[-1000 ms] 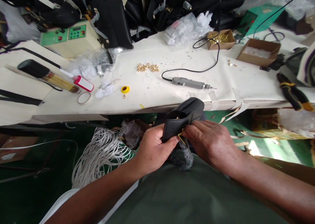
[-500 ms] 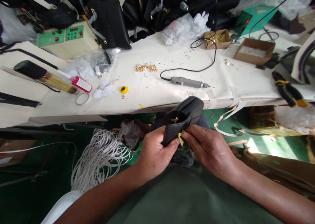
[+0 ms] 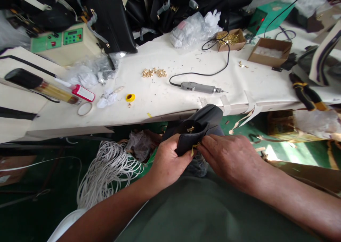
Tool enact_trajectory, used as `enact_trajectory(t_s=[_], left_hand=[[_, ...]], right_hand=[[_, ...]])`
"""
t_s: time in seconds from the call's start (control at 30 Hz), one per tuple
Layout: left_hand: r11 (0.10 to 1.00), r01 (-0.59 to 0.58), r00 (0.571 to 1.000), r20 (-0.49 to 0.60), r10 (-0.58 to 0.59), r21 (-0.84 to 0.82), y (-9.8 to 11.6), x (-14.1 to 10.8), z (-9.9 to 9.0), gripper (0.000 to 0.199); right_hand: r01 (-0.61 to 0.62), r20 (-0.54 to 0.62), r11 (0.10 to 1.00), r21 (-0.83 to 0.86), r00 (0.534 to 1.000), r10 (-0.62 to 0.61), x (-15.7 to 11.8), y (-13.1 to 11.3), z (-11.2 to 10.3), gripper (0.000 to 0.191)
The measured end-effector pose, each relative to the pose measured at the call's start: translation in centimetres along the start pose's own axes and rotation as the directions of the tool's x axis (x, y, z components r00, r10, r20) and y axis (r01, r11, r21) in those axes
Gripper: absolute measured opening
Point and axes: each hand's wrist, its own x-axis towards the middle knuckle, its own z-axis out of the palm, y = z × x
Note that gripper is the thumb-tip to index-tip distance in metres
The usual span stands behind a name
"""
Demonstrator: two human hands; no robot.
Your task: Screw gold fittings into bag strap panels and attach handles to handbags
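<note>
A small black leather bag (image 3: 186,143) is held tilted over my lap, with a gold-coloured zip pull (image 3: 190,129) showing in its opening. My left hand (image 3: 169,162) grips the near left edge, thumb on the front and fingers hidden underneath. A short yellow tape strip (image 3: 193,150) sticks out beside that thumb. At the bag's front edge my right hand (image 3: 230,157) is closed, its thumb and fingertips pinching at a small gold-coloured fitting (image 3: 199,144). The fingertips partly cover this fitting.
On the white bench (image 3: 170,109) lie a grey corded electric screwdriver (image 3: 201,87), gold hardware (image 3: 154,72), a yellow tape roll (image 3: 130,98) and pliers (image 3: 306,93). Open cardboard boxes (image 3: 270,53) stand behind. White cord (image 3: 106,174) is heaped on the floor at left.
My right hand has turned more palm-down, its fingers now closer over the bag's edge and the gold fitting. The yellow strip has shifted slightly. The bench appears slightly further left in view.
</note>
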Motion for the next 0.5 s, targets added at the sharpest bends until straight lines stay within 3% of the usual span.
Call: enact_trajectory(t_s=[0.17,0.3,0.5], left_hand=[[0.998,0.041,0.999,0.024,-0.039,-0.056,-0.6,0.1,0.8,0.039],[0.996,0.019,1.000,0.023,-0.017,-0.092,-0.8,0.5,1.3,0.023],[0.999,-0.032,0.997,-0.067,0.032,-0.001,-0.5,0.5,2.2,0.009]], right_hand=[[0.014,0.002,1.000,0.002,1.000,-0.014,-0.4,0.2,0.5,0.020],[0.008,-0.038,1.000,0.006,0.999,-0.008,-0.7,0.3,0.9,0.024],[0.008,-0.100,0.998,0.067,0.995,-0.001,-1.4,0.4,1.6,0.024]])
